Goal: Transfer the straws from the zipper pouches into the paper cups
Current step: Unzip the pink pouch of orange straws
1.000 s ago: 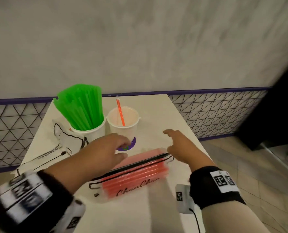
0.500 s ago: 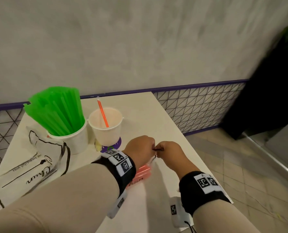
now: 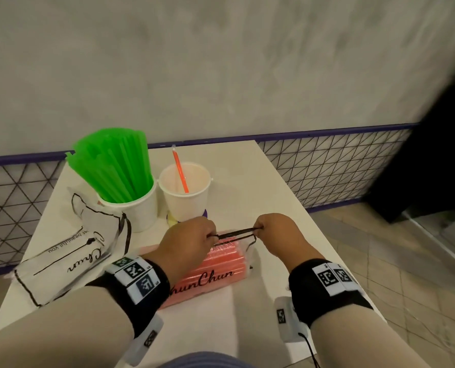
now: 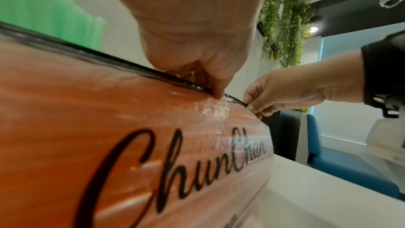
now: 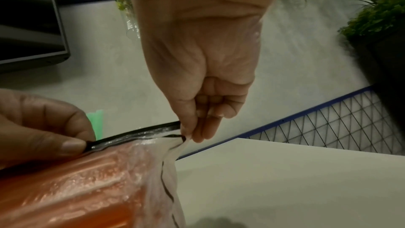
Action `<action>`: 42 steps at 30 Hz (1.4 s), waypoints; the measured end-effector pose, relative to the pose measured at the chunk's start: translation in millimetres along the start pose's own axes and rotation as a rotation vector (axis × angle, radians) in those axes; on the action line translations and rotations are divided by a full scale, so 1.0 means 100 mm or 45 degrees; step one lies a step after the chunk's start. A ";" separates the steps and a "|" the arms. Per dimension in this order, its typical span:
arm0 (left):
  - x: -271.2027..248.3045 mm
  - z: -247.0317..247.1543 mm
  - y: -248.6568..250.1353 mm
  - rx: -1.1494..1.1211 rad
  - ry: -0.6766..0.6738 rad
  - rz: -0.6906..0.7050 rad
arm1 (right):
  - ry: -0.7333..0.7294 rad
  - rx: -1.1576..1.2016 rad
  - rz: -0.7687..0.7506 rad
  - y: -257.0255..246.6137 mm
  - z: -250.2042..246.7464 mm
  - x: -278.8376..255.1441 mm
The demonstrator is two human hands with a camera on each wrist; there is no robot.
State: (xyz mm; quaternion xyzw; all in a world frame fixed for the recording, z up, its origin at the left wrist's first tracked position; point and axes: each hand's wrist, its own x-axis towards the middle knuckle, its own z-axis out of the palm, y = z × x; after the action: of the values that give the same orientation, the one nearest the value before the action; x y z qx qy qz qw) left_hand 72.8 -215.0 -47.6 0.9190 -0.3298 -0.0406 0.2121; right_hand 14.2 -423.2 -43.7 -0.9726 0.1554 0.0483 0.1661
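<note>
A clear zipper pouch [image 3: 221, 272] marked "ChunChun" lies on the white table [image 3: 287, 208], packed with orange straws [image 3: 226, 257]. My left hand [image 3: 191, 239] pinches its black zipper strip [image 3: 237, 231] partway along. My right hand [image 3: 272, 229] pinches the strip's right end corner; the right wrist view shows the strip [image 5: 136, 136] stretched between both pinches. Behind stand two white paper cups: the left cup [image 3: 133, 211] is full of green straws [image 3: 114, 166], the right cup [image 3: 185, 193] holds one orange straw [image 3: 180, 172]. In the left wrist view the pouch [image 4: 109, 145] fills the frame.
An emptied clear pouch [image 3: 69, 251] lies flat at the table's left. A small purple and yellow item [image 3: 174, 220] sits at the right cup's base. A grey wall and black wire-grid fence [image 3: 335, 166] bound the table's far side; tiled floor [image 3: 407, 261] drops off to the right.
Both hands came together on the pouch's right end and pinched its zipper strip. They have since drawn apart along the strip, the left moving leftward.
</note>
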 end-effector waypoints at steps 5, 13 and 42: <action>-0.14 -0.06 -0.06 -0.018 -0.007 -0.028 | 0.019 -0.105 -0.317 -0.27 0.03 -0.04; -0.35 -0.09 -0.23 0.106 -0.010 0.001 | -0.064 -0.300 -0.599 -0.71 0.16 -0.10; -1.14 -0.43 -1.16 -0.135 0.290 -0.171 | -0.125 -0.373 -0.393 -0.50 -0.02 -0.15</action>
State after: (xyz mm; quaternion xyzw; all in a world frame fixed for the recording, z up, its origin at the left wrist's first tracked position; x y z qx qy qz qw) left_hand 61.9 -48.0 -64.2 0.9252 -0.2388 0.0325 0.2932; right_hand 16.0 -374.7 -24.6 -0.9951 -0.0122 0.0918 0.0358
